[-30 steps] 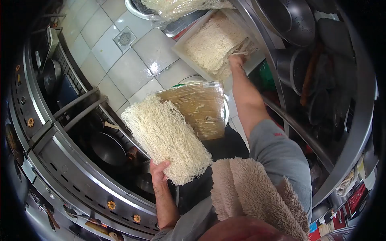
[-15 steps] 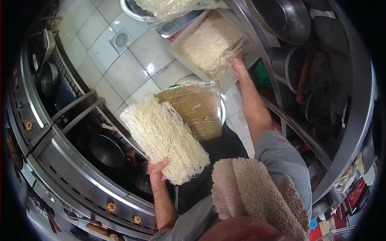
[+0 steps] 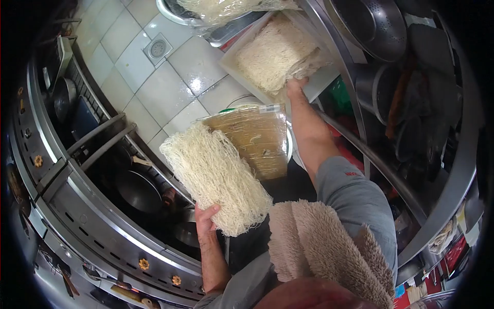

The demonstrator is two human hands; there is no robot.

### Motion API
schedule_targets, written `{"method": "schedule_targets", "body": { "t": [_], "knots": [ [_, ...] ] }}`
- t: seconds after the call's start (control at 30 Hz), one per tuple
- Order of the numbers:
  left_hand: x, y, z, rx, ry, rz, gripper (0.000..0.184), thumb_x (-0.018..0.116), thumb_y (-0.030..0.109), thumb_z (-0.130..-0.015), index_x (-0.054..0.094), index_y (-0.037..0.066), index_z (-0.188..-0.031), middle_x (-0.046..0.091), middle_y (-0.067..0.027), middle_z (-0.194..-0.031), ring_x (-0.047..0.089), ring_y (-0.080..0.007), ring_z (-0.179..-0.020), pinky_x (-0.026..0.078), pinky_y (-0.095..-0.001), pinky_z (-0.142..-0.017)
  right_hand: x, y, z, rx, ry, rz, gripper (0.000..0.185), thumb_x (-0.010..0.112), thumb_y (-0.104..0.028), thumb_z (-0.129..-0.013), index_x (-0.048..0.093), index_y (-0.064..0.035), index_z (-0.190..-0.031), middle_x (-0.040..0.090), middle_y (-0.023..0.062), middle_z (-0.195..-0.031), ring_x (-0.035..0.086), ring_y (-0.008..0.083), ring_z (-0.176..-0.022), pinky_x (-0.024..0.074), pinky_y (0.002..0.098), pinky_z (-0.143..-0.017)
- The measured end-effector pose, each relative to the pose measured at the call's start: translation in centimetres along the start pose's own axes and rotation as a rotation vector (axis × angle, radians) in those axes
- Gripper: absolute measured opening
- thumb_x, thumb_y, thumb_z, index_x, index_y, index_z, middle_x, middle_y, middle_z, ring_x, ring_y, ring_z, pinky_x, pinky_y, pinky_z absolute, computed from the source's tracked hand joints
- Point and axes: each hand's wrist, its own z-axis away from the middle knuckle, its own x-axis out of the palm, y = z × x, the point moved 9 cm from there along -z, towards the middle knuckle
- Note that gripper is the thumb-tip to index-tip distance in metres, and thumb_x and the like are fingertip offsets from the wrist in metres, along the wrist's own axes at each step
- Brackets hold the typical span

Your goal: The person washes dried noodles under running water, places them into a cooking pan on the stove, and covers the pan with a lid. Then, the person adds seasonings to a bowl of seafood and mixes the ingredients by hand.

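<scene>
My left hand (image 3: 206, 216) grips the lower end of a big pale block of dried rice noodles (image 3: 216, 180), thumb on top and the other fingers underneath. The block is held over a flat brown board wrapped in clear film (image 3: 257, 136). My right hand (image 3: 297, 87) reaches into a whitish plastic bin (image 3: 239, 77) at the upper right. Its fingers are closed at the near edge of the noodles in the bin (image 3: 275, 49), and the fingertips are partly hidden there.
A cooking range with pans (image 3: 136, 190) runs along the left. At right stands a metal rack with a perforated strainer (image 3: 378, 31) and pots. A bag of noodles (image 3: 231, 7) lies at the top. Wet floor tiles (image 3: 164, 87) surround a drain (image 3: 157, 49). A brown towel (image 3: 324, 242) hangs over my shoulder.
My right hand has shifted left and toward me along the bin's noodles, and a flap of noodles at its corner has folded over. The left hand still grips the noodle block.
</scene>
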Motion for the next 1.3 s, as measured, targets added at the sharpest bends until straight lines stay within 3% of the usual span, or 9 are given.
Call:
{"method": "schedule_targets", "body": {
  "t": [0.13,0.33,0.43,0.57,0.67,0.77,0.93,1.23,1.3],
  "knots": [
    [0.8,-0.1,0.0,-0.024,-0.019,0.013,0.073,0.067,0.002,-0.059,0.037,-0.007,-0.124,0.054,-0.0177,-0.114,0.055,-0.0303,-0.102,0.044,-0.0385,-0.090,-0.1,2.5,-0.8,0.281,-0.130,-0.034,0.058,0.068,-0.002,-0.066,0.041,0.0049,-0.116,0.054,0.0152,-0.113,0.055,0.0267,-0.097,0.0450,0.0349,-0.083],
    [1.2,0.1,0.4,-0.026,-0.043,0.007,0.076,0.067,0.004,-0.058,0.035,-0.007,-0.126,0.051,-0.0190,-0.117,0.054,-0.0315,-0.104,0.044,-0.0394,-0.090,-1.0,-4.1,1.6,-0.038,-0.141,0.111,0.050,0.072,-0.005,-0.061,0.048,0.0108,-0.102,0.060,0.0189,-0.099,0.059,0.0287,-0.089,0.0471,0.0361,-0.077],
    [1.5,0.7,0.8,0.010,-0.034,0.024,0.072,0.066,0.002,-0.059,0.037,-0.007,-0.125,0.054,-0.0179,-0.114,0.055,-0.0302,-0.102,0.044,-0.0383,-0.089,-2.3,-8.9,4.5,-0.052,0.008,0.662,0.051,0.073,-0.006,-0.060,0.048,0.0098,-0.101,0.060,0.0193,-0.099,0.060,0.0300,-0.087,0.0468,0.0359,-0.079],
    [1.6,0.6,0.8,0.012,-0.025,0.022,0.072,0.066,0.002,-0.059,0.037,-0.007,-0.125,0.053,-0.0177,-0.115,0.055,-0.0303,-0.102,0.043,-0.0384,-0.090,-2.8,-7.1,2.0,0.007,-0.046,0.702,0.055,0.075,-0.007,-0.059,0.046,0.0096,-0.103,0.058,0.0209,-0.102,0.060,0.0297,-0.086,0.0470,0.0359,-0.078],
    [0.9,0.1,0.5,0.009,-0.043,0.013,0.078,0.067,0.006,-0.059,0.032,-0.006,-0.128,0.049,-0.0194,-0.119,0.052,-0.0324,-0.106,0.042,-0.0404,-0.092,-1.5,-4.9,-1.0,-0.254,-0.152,0.176,0.060,0.075,-0.009,-0.059,0.043,0.0090,-0.107,0.057,0.0196,-0.106,0.060,0.0280,-0.085,0.0480,0.0371,-0.076],
    [1.7,0.7,0.6,0.012,-0.069,0.024,0.077,0.068,0.006,-0.059,0.034,-0.006,-0.127,0.050,-0.0191,-0.119,0.053,-0.0321,-0.106,0.042,-0.0400,-0.092,-0.8,-2.9,-0.2,0.163,-0.294,-0.208,0.061,0.074,-0.008,-0.059,0.043,0.0075,-0.109,0.056,0.0186,-0.108,0.058,0.0268,-0.091,0.0469,0.0365,-0.080],
    [2.1,1.2,0.9,-0.001,-0.064,0.012,0.076,0.067,0.005,-0.060,0.034,-0.006,-0.127,0.051,-0.0188,-0.118,0.053,-0.0318,-0.106,0.042,-0.0393,-0.092,-3.7,-7.5,-4.6,-0.307,-0.126,0.498,0.056,0.067,-0.011,-0.065,0.043,0.0035,-0.113,0.055,0.0243,-0.107,0.057,0.0352,-0.095,0.0447,0.0369,-0.086],
    [2.5,1.9,1.5,0.048,-0.077,-0.003,0.072,0.065,0.003,-0.060,0.036,-0.006,-0.126,0.052,-0.0180,-0.116,0.053,-0.0310,-0.105,0.043,-0.0381,-0.091,3.5,-14.9,10.3,-0.456,0.014,0.958,0.068,0.068,-0.021,-0.066,0.041,-0.0097,-0.126,0.027,0.0260,-0.136,0.041,0.0370,-0.117,0.0348,0.0566,-0.091],
    [2.7,2.1,2.0,0.078,-0.066,0.026,0.070,0.065,0.001,-0.060,0.038,-0.007,-0.124,0.054,-0.0173,-0.115,0.054,-0.0303,-0.104,0.044,-0.0373,-0.089,4.7,-15.4,12.1,-0.583,-0.246,1.010,0.064,0.068,-0.019,-0.066,0.045,-0.0093,-0.125,0.034,0.0226,-0.133,0.043,0.0341,-0.116,0.0318,0.0635,-0.088]
  ]
}}
